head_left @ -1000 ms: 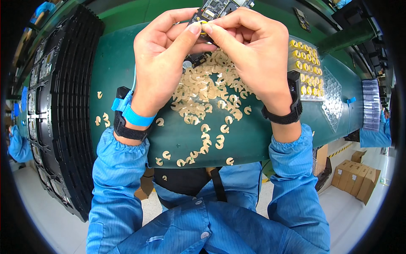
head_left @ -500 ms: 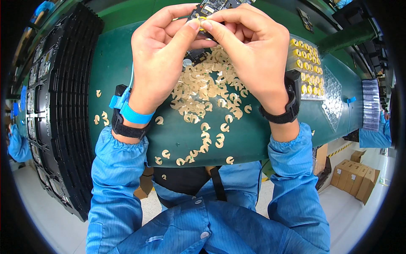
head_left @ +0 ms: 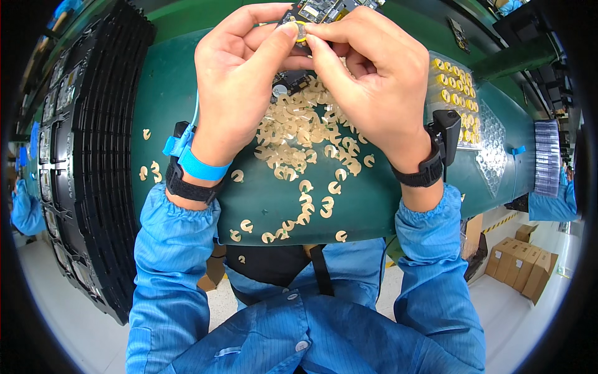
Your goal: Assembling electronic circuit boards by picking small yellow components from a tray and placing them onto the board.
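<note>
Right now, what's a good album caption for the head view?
Left hand and right hand hold a yellow-rimmed disc at a circuit board; cream C-shaped pieces litter the green tabletop.

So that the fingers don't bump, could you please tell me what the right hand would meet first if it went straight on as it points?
The right hand would probably meet the yellow-rimmed disc, then the left hand; depth is unclear.

One wide fisheye camera, the left of a head-worn pair, looks steeply down and forward from above and behind the fingers (head_left: 269,55). It sits close: the table (head_left: 177,81) spreads beneath them, the wearer's buttoned blue jacket (head_left: 261,336) fills the foreground behind them, and the tray stack (head_left: 99,162) left of them bows along the rim.
</note>
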`<move>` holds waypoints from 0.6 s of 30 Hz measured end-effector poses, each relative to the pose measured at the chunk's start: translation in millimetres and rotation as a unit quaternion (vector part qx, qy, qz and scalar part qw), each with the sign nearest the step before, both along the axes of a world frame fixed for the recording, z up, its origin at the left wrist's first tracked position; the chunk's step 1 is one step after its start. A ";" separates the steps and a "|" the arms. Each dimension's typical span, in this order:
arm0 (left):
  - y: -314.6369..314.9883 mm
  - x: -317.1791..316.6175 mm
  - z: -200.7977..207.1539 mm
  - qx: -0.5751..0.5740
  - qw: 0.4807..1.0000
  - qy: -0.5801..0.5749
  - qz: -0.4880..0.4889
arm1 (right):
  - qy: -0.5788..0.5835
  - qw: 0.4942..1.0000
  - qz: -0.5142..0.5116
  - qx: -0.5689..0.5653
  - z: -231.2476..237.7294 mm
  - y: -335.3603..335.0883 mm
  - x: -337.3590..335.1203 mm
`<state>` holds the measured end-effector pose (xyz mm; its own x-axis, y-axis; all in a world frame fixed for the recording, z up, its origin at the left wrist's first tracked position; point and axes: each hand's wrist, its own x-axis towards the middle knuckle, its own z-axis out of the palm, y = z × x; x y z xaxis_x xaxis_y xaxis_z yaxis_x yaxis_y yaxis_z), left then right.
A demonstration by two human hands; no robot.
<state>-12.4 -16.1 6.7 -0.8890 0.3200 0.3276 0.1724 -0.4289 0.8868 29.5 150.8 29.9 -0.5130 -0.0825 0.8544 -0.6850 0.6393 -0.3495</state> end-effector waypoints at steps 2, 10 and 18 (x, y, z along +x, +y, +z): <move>0.5 -0.2 0.1 0.002 1.000 -0.001 -0.004 | -0.009 1.000 0.002 0.004 0.0 1.8 0.4; -0.3 0.7 3.7 -0.002 1.000 -0.007 -0.006 | -0.052 0.998 -0.012 0.035 5.5 2.5 -0.1; 0.2 -1.1 5.3 0.009 0.998 -0.054 0.028 | -0.217 0.945 -0.019 -0.244 -6.0 -0.4 -11.0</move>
<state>-13.5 -16.0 12.0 -0.9355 0.2643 0.2343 0.1004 -0.4372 0.8938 18.5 150.4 23.9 -0.8188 0.2919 0.4943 -0.3894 0.3503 -0.8519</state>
